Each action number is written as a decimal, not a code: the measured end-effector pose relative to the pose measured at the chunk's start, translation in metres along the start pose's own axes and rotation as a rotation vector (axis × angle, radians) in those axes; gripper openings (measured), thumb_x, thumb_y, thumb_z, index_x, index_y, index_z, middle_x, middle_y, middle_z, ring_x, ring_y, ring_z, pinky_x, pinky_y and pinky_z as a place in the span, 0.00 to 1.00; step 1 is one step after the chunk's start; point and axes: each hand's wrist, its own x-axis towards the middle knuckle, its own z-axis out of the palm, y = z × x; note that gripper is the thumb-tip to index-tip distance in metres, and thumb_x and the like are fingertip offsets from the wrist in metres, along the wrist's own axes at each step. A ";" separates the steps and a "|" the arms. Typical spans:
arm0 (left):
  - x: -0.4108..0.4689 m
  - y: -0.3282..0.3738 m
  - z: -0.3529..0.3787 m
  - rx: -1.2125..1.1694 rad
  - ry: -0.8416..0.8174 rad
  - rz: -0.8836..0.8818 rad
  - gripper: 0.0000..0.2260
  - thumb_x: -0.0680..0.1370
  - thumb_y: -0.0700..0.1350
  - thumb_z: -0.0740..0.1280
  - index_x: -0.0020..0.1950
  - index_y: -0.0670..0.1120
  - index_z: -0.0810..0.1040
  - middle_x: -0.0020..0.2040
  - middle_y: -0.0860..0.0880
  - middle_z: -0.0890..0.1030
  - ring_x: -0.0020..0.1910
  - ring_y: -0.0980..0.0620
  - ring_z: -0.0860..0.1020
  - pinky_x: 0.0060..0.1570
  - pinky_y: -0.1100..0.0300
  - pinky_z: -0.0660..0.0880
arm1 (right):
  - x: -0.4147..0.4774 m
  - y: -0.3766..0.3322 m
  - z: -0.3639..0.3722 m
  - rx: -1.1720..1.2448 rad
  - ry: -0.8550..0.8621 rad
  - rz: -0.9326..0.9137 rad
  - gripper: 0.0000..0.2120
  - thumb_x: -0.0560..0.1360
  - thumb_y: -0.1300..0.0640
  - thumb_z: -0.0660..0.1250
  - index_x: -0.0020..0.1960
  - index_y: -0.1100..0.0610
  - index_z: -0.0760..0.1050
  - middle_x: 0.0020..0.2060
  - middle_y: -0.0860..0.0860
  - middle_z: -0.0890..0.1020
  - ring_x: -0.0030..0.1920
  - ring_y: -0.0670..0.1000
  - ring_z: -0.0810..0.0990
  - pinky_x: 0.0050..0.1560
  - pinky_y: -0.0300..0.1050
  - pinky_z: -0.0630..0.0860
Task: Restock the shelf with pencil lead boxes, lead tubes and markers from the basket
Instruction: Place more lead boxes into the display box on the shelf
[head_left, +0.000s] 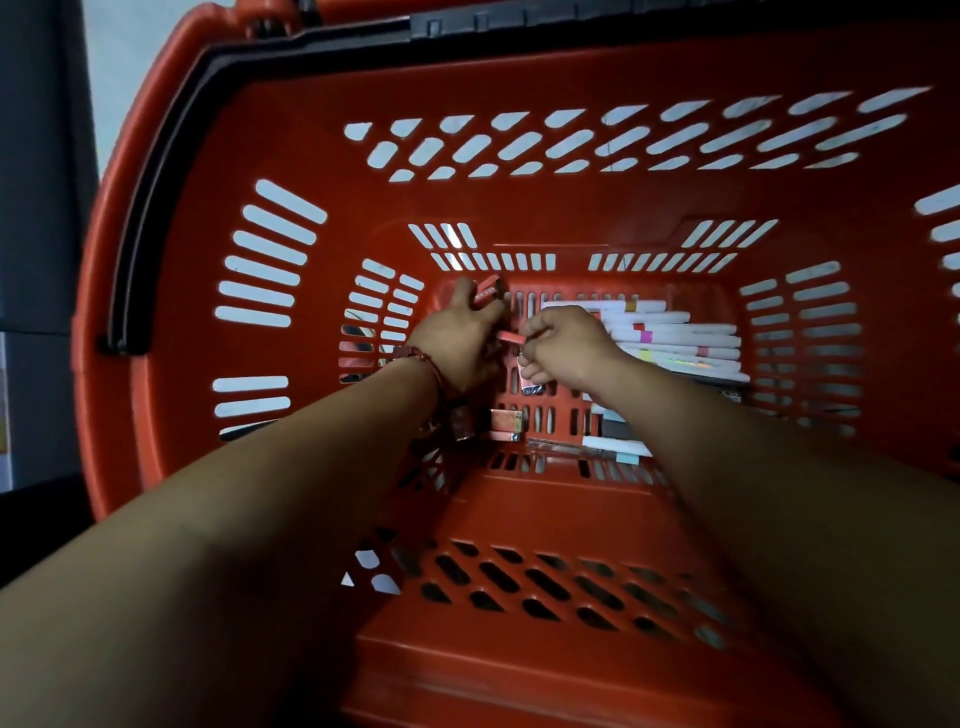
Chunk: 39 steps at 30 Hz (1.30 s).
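- Both forearms are reaching down from the lower edge and passing over the near wall of the red basket (519, 660).
- On the basket floor, nearest the viewer, a small orange carton (506, 417) is lying flat just beside the left wrist. A white marker (615, 446) is lying crosswise to its right, partly under the right forearm.
- A red bracelet (422, 359) is sitting on the left wrist.
- The left hand (457, 338) is curling around a bunch of pink boxes (488, 291), whose ends are sticking out past the fingers on the far side (how many there are cannot be told).
- The right hand (566, 348) is pinching one pink box (511, 338) between thumb and forefinger. It is holding the box's free end right at the left hand, and the remaining fingers are curling loosely underneath.
- Something silvery (531, 385) is lying on the floor just below the right fingers, too dim to identify.
- Beyond the right hand, a marker stack (680, 338) is lying side by side across the right half of the floor, white barrels showing pink, yellow and orange bands.
- Farthest off, the slotted far wall is rising, and a black handle (156, 197) is lying folded along the left rim.
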 end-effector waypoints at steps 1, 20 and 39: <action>0.002 0.001 -0.002 0.013 -0.001 0.003 0.30 0.74 0.52 0.73 0.74 0.50 0.67 0.70 0.41 0.64 0.50 0.41 0.79 0.42 0.54 0.74 | -0.001 -0.002 -0.001 -0.002 -0.014 0.001 0.13 0.77 0.65 0.65 0.44 0.46 0.74 0.43 0.55 0.85 0.43 0.54 0.87 0.51 0.56 0.84; -0.017 0.002 -0.071 0.106 -0.027 0.046 0.28 0.70 0.57 0.75 0.67 0.49 0.73 0.62 0.40 0.69 0.51 0.39 0.78 0.48 0.50 0.77 | -0.049 -0.049 -0.039 -0.305 -0.016 -0.049 0.11 0.80 0.62 0.65 0.62 0.56 0.75 0.51 0.60 0.83 0.50 0.60 0.85 0.55 0.60 0.81; -0.188 0.083 -0.151 0.046 0.319 0.113 0.22 0.70 0.53 0.76 0.60 0.51 0.75 0.55 0.45 0.68 0.45 0.43 0.76 0.48 0.52 0.77 | -0.318 -0.023 0.003 -1.219 0.233 -0.654 0.34 0.75 0.25 0.49 0.69 0.47 0.64 0.59 0.53 0.80 0.56 0.57 0.80 0.51 0.53 0.76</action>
